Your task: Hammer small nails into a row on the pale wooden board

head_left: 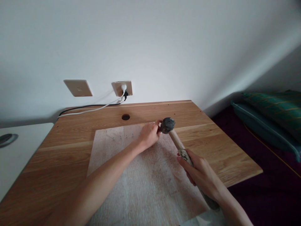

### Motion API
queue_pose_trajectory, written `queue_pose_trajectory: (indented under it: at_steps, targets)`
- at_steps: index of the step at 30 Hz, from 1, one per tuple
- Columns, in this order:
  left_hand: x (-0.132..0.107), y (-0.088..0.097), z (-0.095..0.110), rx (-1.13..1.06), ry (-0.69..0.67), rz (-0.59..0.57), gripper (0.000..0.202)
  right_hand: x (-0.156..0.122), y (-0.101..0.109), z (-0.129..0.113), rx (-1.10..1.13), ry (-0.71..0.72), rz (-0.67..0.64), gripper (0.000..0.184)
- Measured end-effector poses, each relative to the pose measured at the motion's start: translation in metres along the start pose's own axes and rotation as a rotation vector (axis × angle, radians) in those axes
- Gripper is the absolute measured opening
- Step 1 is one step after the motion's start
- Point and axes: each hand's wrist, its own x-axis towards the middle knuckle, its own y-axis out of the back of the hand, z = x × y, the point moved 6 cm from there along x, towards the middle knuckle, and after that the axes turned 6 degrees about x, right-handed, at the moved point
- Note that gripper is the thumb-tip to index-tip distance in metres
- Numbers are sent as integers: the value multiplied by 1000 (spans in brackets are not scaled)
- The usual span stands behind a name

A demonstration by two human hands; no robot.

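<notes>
My right hand (197, 168) is wrapped round the wooden handle of a hammer (176, 139). Its dark, rounded head lies right beside the fingers of my left hand (150, 133). That left hand rests near the far edge of a pale wooden board (143, 175), fingers pinched together; what they hold is mostly hidden by the hand and the hammer head. To the left of it, several small nails (126, 136) stand in a row along the board's far part.
Under the board is a wooden tabletop (225, 147) with a round cable hole (125, 117). Cables (94, 109) run along its back edge to a wall socket (122, 88). A white surface (21, 147) adjoins on the left; cushions (270, 116) lie at the right.
</notes>
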Motion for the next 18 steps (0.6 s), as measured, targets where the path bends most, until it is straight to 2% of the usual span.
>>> queue_pose_trajectory:
  at_steps: [10, 15, 18]
  targets:
    - [0, 0, -1, -44, -9, -3, 46, 0, -4, 8, 93, -16, -7, 39]
    - [0, -2, -1, -110, -39, -10, 45, -13, 2, 14, 278, -35, 143, 51]
    - [-4, 8, 5, -90, -132, 11, 45, -34, -7, 14, 420, -106, 180, 59]
